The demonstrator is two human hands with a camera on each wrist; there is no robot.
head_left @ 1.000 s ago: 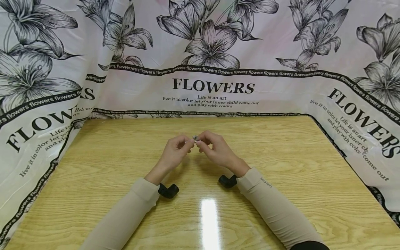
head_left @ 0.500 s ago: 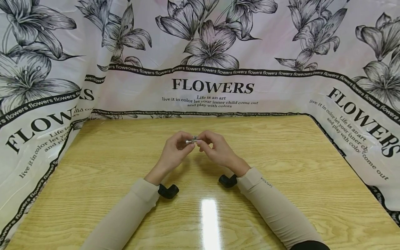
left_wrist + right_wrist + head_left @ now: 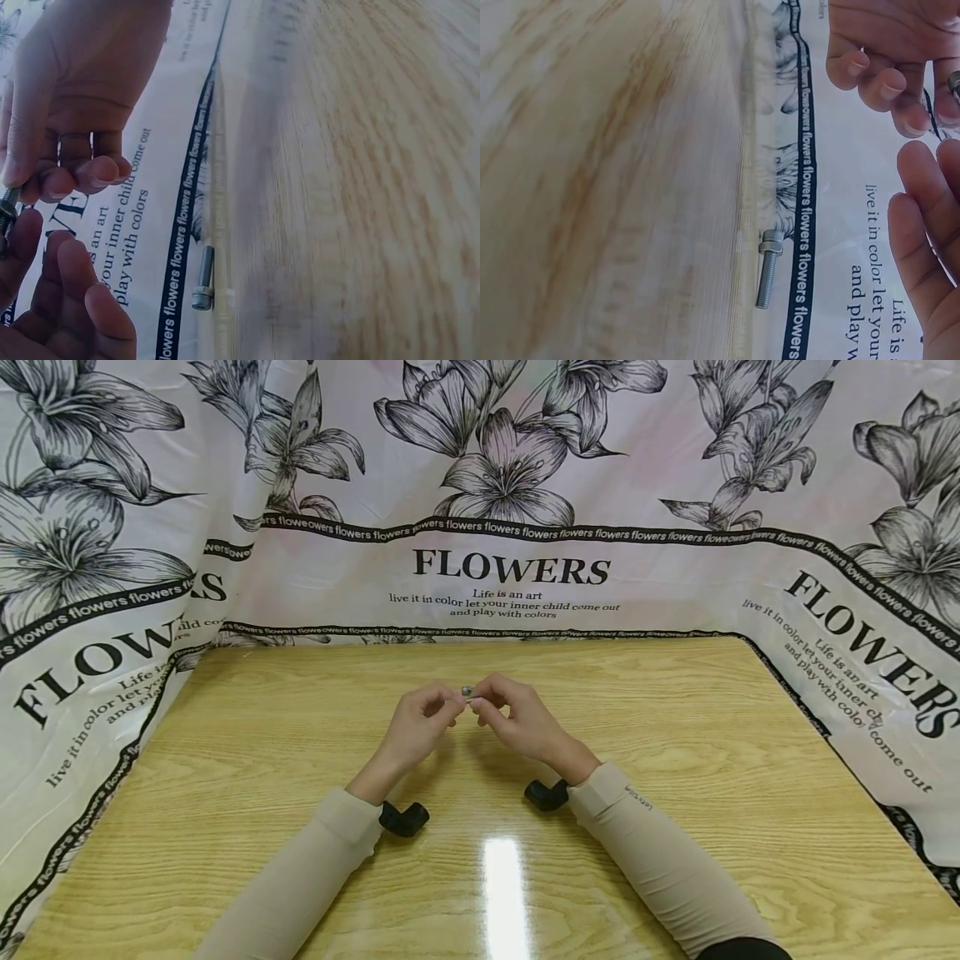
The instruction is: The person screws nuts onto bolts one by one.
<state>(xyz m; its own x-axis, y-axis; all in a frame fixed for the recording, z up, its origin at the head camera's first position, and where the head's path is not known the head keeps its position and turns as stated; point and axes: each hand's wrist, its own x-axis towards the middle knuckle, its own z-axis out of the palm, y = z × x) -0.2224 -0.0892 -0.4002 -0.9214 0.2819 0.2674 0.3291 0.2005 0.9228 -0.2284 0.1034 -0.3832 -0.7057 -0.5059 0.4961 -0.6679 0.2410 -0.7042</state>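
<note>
Between the two hands is a small metal bolt [image 3: 470, 697], mostly covered by the fingertips in the head view. My left hand [image 3: 422, 722] pinches its left end and my right hand [image 3: 525, 718] its right end. In the left wrist view the threaded bolt [image 3: 8, 210] is cut off by the frame edge, with a nut-like ring on its thread. A second bolt [image 3: 203, 279] with a cylindrical head and a nut lies on the table just beyond the hands; the right wrist view also has this bolt [image 3: 769, 266].
The wood-grain table [image 3: 262, 827] spreads around the forearms. A white curtain [image 3: 510, 602] printed with flowers and lettering hangs at the back and both sides. Black curved pieces [image 3: 405, 818] project from both wrists, above the tabletop.
Half a second ago my left thumb and finger were spread, showing the bolt's silver end; now they are closed on it again. My right hand has stayed in place.
</note>
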